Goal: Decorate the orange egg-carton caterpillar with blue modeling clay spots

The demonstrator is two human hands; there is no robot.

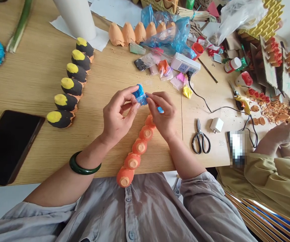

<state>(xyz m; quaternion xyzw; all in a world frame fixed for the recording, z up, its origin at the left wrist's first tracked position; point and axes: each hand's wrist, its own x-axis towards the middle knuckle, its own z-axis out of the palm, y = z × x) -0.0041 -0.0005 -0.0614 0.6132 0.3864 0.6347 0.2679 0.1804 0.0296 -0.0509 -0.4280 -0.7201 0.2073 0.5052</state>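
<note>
We see the left hand (118, 112) pinching the left side of a blue packet (140, 94) between thumb and fingers; the right hand (163, 109) pinches its opposite edge with the fingertips, the other fingers curled; the packet is between the two hands, above the table (101, 80); a bit of blue also shows below the right fingers, though we cannot tell whether it belongs to the packet. Under the right hand begins the orange strip (132, 161), a row of cups slanting toward us, its near end over the grey shirt (150, 208); a green bangle (84, 164) rings the left wrist. To the right we find scissors (199, 130), then a white charger (216, 124); beyond the hands are a yellow packet (187, 91), an orange packet (163, 66) and a power strip (185, 64); to the left stand black-and-yellow cups (71, 85), with a tablet (11, 144) nearer; far right, a co-worker's hand (283, 133) reaches over the table.
</note>
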